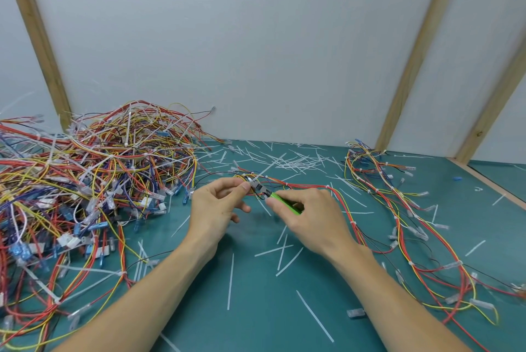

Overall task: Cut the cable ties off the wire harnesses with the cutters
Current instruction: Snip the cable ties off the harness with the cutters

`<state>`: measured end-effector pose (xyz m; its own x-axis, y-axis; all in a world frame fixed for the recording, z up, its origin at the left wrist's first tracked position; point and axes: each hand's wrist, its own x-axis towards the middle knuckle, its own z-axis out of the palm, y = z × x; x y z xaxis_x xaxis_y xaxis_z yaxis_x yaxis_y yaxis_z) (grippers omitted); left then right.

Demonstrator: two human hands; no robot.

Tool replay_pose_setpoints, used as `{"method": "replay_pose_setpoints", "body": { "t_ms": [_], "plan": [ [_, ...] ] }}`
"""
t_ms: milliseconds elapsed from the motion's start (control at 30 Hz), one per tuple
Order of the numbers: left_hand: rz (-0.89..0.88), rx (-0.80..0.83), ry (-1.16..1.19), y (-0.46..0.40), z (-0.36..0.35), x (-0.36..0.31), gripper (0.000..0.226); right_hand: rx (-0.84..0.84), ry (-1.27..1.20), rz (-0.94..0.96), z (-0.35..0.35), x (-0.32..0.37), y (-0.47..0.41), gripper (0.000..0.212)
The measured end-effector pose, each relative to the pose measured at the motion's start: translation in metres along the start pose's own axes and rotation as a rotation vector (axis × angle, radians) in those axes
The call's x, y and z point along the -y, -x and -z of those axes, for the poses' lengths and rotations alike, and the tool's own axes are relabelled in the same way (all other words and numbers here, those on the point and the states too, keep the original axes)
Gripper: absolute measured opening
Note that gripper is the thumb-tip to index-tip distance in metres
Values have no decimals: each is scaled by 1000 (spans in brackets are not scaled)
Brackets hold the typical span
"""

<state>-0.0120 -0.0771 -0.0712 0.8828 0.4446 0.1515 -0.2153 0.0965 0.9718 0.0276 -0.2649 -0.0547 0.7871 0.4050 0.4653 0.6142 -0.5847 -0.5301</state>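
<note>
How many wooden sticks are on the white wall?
3 show. One wooden strip leans at the left, above the big wire pile. Two more stand at the right: one from the top edge, one at the picture's right edge. More may lie outside the picture.

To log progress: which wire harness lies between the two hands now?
The single red-and-yellow wire harness at centre, pinched by the left hand; green-handled cutters in the right hand meet it.
</note>
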Motion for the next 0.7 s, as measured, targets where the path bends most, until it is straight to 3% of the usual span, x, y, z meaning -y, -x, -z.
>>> {"method": "replay_pose_setpoints", "body": {
  "t_ms": [267, 700],
  "plan": [
    [4, 9, -14, 0, 0, 0, 14, 54, -27, -7, 1, 0, -2, 45],
    [4, 11, -32, 0, 0, 2, 12, 98, -30, -15, 4, 1, -1, 47]
  ]
}}
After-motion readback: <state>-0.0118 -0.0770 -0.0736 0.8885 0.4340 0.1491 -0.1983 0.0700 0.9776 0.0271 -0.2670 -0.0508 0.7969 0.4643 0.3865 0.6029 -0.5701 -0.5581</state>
